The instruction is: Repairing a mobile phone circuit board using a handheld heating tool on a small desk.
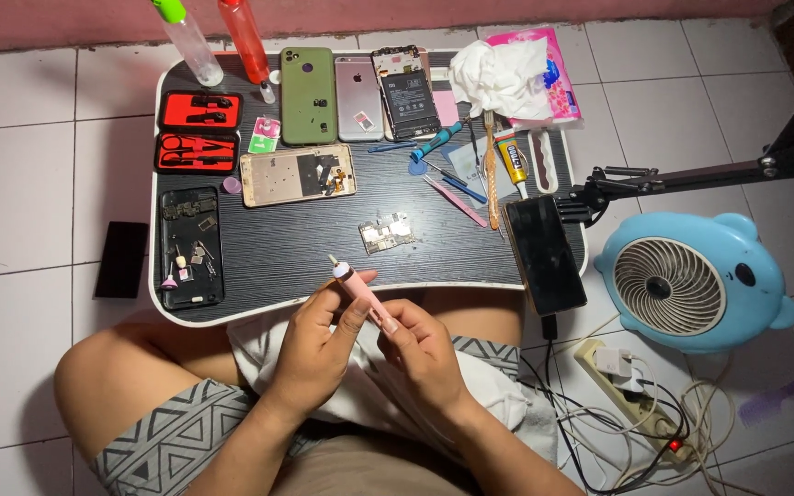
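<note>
Both hands meet over the lap, just off the near edge of the small black lap table. The left hand is curled around the lower part of a slim pink pen-shaped tool, thumb pressed against its side. The right hand is closed on the tool's back end with its fingertips pinched. The tool slants toward 11 o'clock, its pale tip just over the table's edge.

At 12 o'clock from the tip, close by, a bare circuit board lies alone on the table. Farther at 11 o'clock sits a gold phone frame. Beyond it, 3 phones stand side by side at the far edge: a green-backed phone, a silver phone and an opened phone. At 10 o'clock a black tray of small parts lies at the table's left side, with 2 red tool cases above it. At 1 o'clock are scattered blue and pink hand tools, a yellow glue tube and crumpled white tissue on a pink packet.

At 3 o'clock a dark phone held in a clamp arm overhangs the table's right edge. Past it on the tiled floor stand a blue animal-shaped fan and a power strip tangled in cables.
</note>
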